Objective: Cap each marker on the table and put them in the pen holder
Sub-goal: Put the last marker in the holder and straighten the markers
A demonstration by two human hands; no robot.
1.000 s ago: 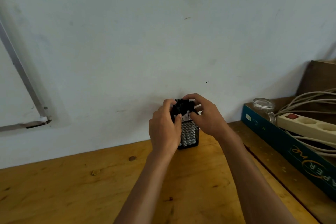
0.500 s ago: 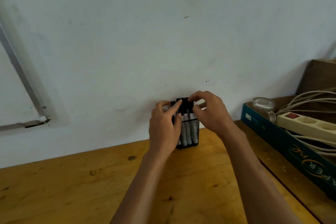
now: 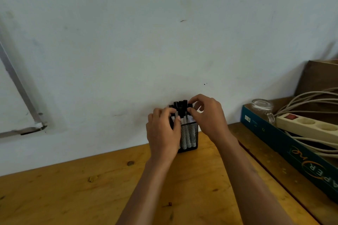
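A black mesh pen holder (image 3: 190, 138) stands on the wooden table (image 3: 73, 197) against the white wall. Several white markers with black caps (image 3: 181, 108) stand upright in it, caps sticking out above the rim. My left hand (image 3: 162, 131) wraps the holder's left side, thumb against the marker barrels. My right hand (image 3: 208, 115) is at the right of the marker tops, thumb and forefinger pinching one black cap. No loose marker shows on the table.
A dark teal cardboard box (image 3: 285, 144) lies at the right with a beige power strip (image 3: 307, 125), coiled cables and a glass jar (image 3: 262, 107) in it. A brown box (image 3: 321, 78) stands behind. A small red bit (image 3: 170, 204) lies on the table near me.
My hands stay at the holder. The right hand's fingers have shifted slightly on the marker caps, and the left fingers moved from the caps down onto the barrels.
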